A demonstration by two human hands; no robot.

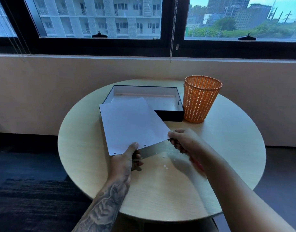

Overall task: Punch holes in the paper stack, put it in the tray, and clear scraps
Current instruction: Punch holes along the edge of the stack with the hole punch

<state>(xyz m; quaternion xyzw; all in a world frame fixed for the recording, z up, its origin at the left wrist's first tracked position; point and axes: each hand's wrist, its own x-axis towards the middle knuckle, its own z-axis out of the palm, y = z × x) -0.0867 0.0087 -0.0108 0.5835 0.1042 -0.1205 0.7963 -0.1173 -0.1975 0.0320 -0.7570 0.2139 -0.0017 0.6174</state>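
A white paper stack (130, 124) with two punched holes along its near edge is held above the round table (227, 148). My left hand (128, 158) pinches its near edge with the thumb on top. My right hand (184, 139) pinches the near right corner. The stack's far end overlaps the black tray (170, 113) with a white inside at the back of the table. Several small white paper scraps (164, 166) lie on the table between my hands. A red thing (196, 163) shows partly under my right forearm; I cannot tell what it is.
An orange mesh waste basket (201, 99) stands upright right of the tray, touching its corner. A beige wall and dark-framed windows rise behind the table. Dark floor surrounds the table.
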